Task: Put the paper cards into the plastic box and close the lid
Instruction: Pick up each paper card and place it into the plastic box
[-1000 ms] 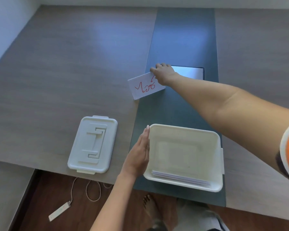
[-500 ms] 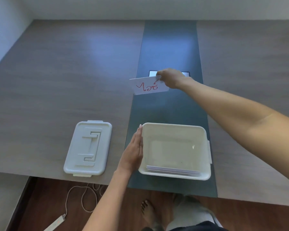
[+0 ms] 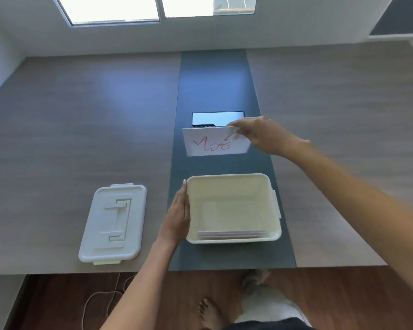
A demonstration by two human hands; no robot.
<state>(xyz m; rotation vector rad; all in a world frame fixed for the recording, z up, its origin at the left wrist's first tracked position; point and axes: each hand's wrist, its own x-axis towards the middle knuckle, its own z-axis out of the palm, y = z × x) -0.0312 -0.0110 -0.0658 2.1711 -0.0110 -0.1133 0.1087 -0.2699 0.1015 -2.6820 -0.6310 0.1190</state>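
A white paper card (image 3: 212, 144) with red handwriting hangs in the air beyond the box, pinched at its upper right corner by my right hand (image 3: 260, 134). The cream plastic box (image 3: 233, 179) stands open on the dark centre strip near the table's front edge. Several cards (image 3: 231, 234) lean against its near wall inside. My left hand (image 3: 178, 215) lies flat, fingers together, against the box's left wall. The white lid (image 3: 113, 222) lies flat on the wood surface to the left of the box.
A dark rectangular socket panel (image 3: 216, 118) is set into the centre strip (image 3: 215, 86) behind the held card. The table's front edge runs just below the box and lid. A cable (image 3: 98, 298) and my bare feet show on the floor below.
My right hand has lifted the card off the table and brought it nearer, over the centre strip. The card now faces me more upright. My left hand stays against the box.
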